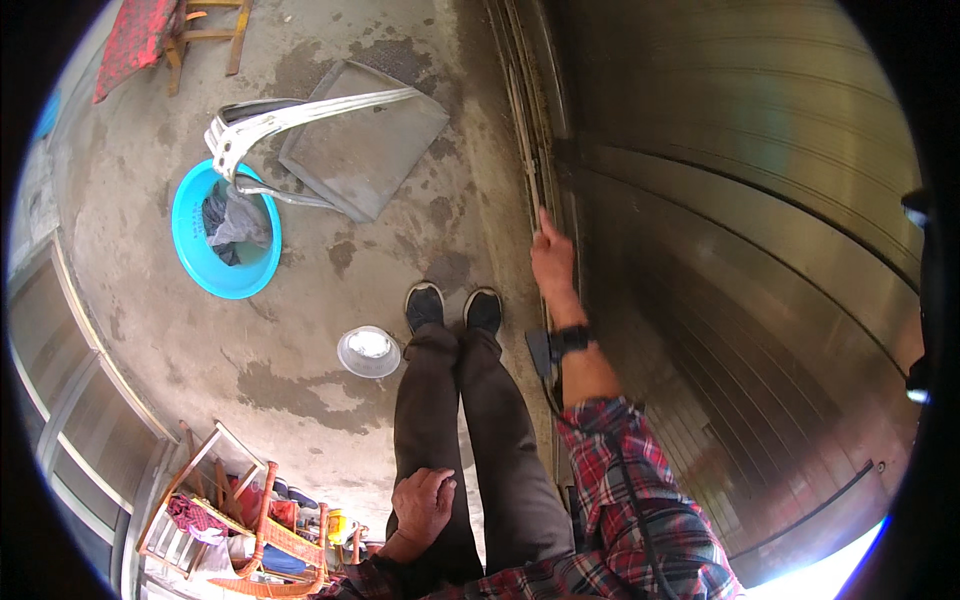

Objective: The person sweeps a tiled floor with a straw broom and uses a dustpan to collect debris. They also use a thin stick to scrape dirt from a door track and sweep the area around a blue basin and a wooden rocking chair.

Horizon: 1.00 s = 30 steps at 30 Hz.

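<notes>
My right hand (551,262) is stretched forward over the metal track (531,150) at the foot of the metal shutter-like wall (712,225). Its fingers point along the track and seem to hold a thin stick or rod, though this blends with the rails and I cannot tell for sure. A dark band with a small device sits on that wrist. My left hand (424,504) rests near my left thigh, fingers loosely curled, with nothing visible in it. On the concrete floor stand a small bowl (369,352) holding something whitish and a turquoise basin (226,277) with wet grey cloths (244,217).
Behind the basin, a white-framed item (315,112) lies across a grey square tray or board (367,150). A wooden stand with red cloth (139,49) is at the upper left. Wicker and wooden chairs (292,540) hold clothes at the lower left. Damp patches mark the floor.
</notes>
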Each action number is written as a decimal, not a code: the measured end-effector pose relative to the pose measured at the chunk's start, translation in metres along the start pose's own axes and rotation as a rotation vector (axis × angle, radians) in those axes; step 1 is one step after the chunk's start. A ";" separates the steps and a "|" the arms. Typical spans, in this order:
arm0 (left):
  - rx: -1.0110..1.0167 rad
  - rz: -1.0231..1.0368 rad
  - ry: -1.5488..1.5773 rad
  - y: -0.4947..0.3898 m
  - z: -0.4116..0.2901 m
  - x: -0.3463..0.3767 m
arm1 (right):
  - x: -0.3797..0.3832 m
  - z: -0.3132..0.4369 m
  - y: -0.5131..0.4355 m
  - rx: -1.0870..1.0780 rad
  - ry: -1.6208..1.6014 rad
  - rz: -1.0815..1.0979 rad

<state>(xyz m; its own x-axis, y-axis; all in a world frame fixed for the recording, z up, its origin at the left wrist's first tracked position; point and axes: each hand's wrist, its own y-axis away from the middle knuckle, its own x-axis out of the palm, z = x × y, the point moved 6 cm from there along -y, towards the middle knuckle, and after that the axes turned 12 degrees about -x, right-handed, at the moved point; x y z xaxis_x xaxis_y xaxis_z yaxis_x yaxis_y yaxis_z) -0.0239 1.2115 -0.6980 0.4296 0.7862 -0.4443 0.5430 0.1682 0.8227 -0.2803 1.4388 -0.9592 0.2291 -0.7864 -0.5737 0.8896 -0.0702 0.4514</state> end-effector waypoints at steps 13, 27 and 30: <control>0.112 -0.103 0.072 -0.023 -0.006 -0.036 | 0.005 0.032 -0.042 0.091 -0.251 -0.091; -0.077 -0.086 0.229 -0.073 -0.032 -0.075 | -0.004 0.095 -0.101 0.248 -0.323 0.003; -0.079 -0.070 0.256 -0.085 -0.048 -0.082 | -0.001 0.126 -0.155 0.313 -0.364 0.050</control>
<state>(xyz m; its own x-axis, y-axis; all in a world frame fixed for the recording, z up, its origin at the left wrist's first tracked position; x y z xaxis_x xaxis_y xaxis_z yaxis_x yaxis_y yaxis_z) -0.1396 1.1620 -0.7142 0.1913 0.8939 -0.4053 0.5027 0.2655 0.8227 -0.4683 1.3728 -0.9429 0.0655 -0.9535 -0.2942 0.7066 -0.1638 0.6884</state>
